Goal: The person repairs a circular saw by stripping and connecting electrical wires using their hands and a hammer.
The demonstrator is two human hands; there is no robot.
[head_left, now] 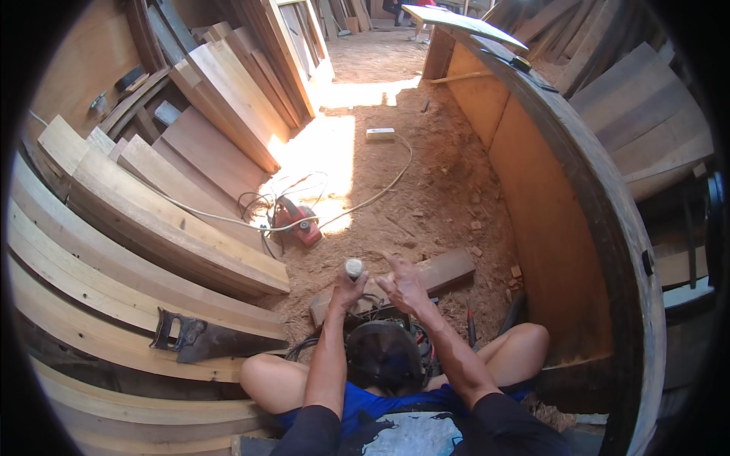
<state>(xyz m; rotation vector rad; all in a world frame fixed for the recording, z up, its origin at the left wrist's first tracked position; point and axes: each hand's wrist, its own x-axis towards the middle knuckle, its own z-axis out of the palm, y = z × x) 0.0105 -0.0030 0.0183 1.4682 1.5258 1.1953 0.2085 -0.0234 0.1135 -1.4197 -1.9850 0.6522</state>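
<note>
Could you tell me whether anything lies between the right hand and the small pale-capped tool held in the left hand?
Nothing visible does. The right hand is open beside the left hand, which grips the tool upright; only a bare gap over the wooden block separates them.

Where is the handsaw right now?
In the head view the handsaw lies at lower left on the stacked planks, just left of the person's left knee, its dark handle pointing left.
</note>
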